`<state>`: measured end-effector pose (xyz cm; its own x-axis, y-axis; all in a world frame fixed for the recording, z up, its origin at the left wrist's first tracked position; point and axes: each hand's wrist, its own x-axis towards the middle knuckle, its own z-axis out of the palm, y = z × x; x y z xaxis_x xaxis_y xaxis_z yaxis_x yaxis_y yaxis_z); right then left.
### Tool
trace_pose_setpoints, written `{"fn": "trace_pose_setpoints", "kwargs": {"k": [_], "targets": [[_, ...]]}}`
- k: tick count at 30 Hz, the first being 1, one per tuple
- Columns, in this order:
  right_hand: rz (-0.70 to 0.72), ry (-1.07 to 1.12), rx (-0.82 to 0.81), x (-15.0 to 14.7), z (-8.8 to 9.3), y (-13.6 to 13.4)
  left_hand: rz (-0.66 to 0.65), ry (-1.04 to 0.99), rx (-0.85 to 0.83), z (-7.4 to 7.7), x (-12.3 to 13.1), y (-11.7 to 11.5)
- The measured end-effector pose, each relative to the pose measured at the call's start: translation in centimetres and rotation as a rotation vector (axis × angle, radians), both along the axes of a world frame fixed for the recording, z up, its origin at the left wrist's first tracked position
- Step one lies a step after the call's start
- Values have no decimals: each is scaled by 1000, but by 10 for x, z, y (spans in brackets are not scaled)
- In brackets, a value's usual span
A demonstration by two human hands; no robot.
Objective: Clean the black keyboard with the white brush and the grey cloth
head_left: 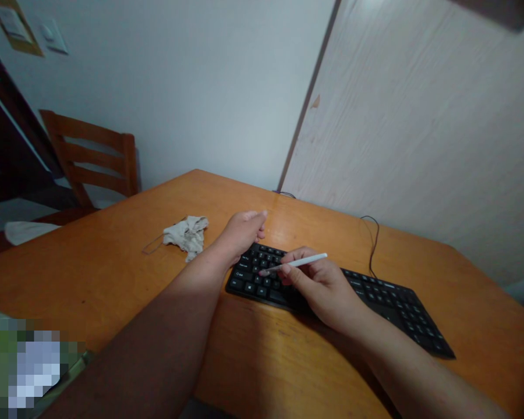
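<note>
A black keyboard (248,278) lies at a slant on the wooden table. In my right hand (321,285) is a slim brush (308,260) with a white handle, gripped like a pen. Its darker tip, with a pinkish end, points left and down at the keys on the keyboard's left part. At the keyboard's upper left corner rests my left hand (247,230), fingers curled together; whether anything is inside them is hidden. Left of that hand lies a crumpled greyish-white cloth (187,233).
The wooden table (126,267) reaches back to the wall and a pale wood panel. From the keyboard's far side a thin black cable (376,238) runs backward. A wooden chair (91,154) stands at the left. Something blurred out (35,364) is at the lower left.
</note>
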<state>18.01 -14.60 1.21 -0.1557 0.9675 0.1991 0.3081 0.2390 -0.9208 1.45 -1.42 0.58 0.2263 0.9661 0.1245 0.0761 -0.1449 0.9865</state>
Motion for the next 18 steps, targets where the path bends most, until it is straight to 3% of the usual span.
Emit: {"fn": "trace_pose_setpoints", "kwargs": {"k": [5,11,18], "targets": [[-73,-122,4,14,7,-2,2,6,-10,-1,0,1],[-55,-41,16,10,13,-6,11,5,-3,1,-1,0],[-71,-283,82,22,17,-6,12,-2,10,-1,-1,2]]}}
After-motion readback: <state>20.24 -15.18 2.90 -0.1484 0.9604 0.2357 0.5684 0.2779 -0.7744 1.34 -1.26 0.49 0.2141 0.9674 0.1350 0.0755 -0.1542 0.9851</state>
